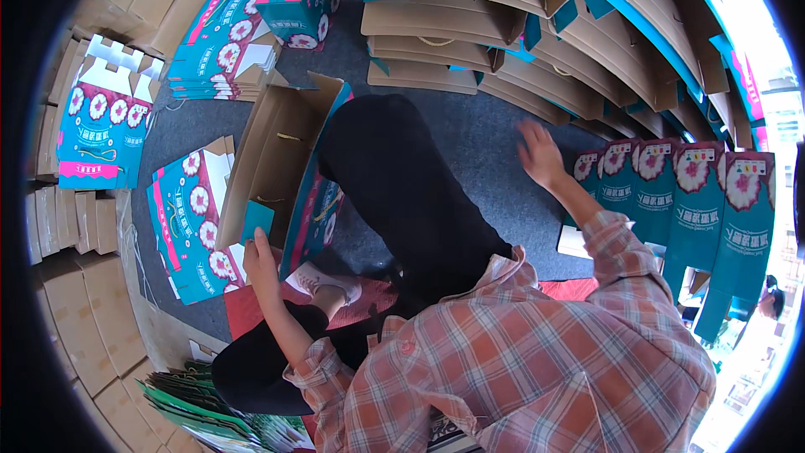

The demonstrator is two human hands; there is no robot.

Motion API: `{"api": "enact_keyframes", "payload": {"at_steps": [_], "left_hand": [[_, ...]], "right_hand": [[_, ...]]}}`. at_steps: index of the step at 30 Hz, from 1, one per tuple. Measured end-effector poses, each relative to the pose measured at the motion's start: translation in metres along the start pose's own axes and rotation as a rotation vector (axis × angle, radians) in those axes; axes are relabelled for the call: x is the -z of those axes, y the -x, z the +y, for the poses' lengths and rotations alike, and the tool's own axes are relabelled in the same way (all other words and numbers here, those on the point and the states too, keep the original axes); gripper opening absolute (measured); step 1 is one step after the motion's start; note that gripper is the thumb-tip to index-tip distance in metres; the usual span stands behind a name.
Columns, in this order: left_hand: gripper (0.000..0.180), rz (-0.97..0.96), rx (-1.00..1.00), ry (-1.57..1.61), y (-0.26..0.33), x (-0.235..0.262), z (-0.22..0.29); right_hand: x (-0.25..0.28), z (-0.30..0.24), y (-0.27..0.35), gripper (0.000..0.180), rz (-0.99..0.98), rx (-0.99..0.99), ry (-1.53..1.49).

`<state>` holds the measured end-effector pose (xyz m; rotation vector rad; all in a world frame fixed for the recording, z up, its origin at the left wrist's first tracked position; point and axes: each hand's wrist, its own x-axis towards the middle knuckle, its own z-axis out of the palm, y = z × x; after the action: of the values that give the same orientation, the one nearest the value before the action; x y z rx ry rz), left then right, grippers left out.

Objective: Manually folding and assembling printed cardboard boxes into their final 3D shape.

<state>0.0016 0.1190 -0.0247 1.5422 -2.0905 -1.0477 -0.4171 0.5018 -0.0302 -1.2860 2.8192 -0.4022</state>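
Observation:
A cardboard box [281,147], brown inside and teal with pink outside, stands open between my legs, with yellow cord on its inner walls. At its near end, my left hand [262,258] is closed on the small teal flap [257,220]; the thumb side is partly hidden. My right hand [539,153] is in the air right of my knee, fingers apart and holding nothing. It is nearest the row of opened boxes [524,88] stacked at the right. Flat printed cartons [197,218] lie on the floor just left of the box.
More flat cartons [210,50] and a closed printed box [298,4] with a cloth stand at the far left. Brown cartons [92,310] are piled along the left side. Teal printed panels [700,210] hang at the right. Green printed sheets [197,411] lie at the lower left.

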Motion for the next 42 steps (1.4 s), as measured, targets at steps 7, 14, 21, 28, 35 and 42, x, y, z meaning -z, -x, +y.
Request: {"api": "enact_keyframes", "payload": {"at_steps": [7,14,21,28,35,42], "left_hand": [[0.063,0.018,0.008,-0.013,0.003,0.006,-0.005],[0.064,-0.065,0.123,-0.005,-0.007,0.005,-0.019],[0.067,0.005,0.092,0.044,0.001,0.006,-0.021],[0.076,0.018,0.13,0.085,0.011,0.005,0.002],[0.079,0.032,0.15,-0.053,0.016,0.007,0.011],[0.079,0.033,0.155,-0.101,0.015,0.012,0.025]], "right_hand": [[0.005,0.166,0.14,0.035,-0.779,-0.402,0.762],[0.004,0.107,0.013,0.03,-0.609,-0.325,0.249],[0.144,-0.165,-0.161,0.033,0.002,0.462,-0.278],[0.094,-0.319,-0.257,0.028,-0.338,0.834,0.292],[-0.024,-0.358,-0.256,0.022,-0.603,0.816,0.437],[-0.06,-0.352,-0.259,0.026,-0.548,1.167,0.773]]}}
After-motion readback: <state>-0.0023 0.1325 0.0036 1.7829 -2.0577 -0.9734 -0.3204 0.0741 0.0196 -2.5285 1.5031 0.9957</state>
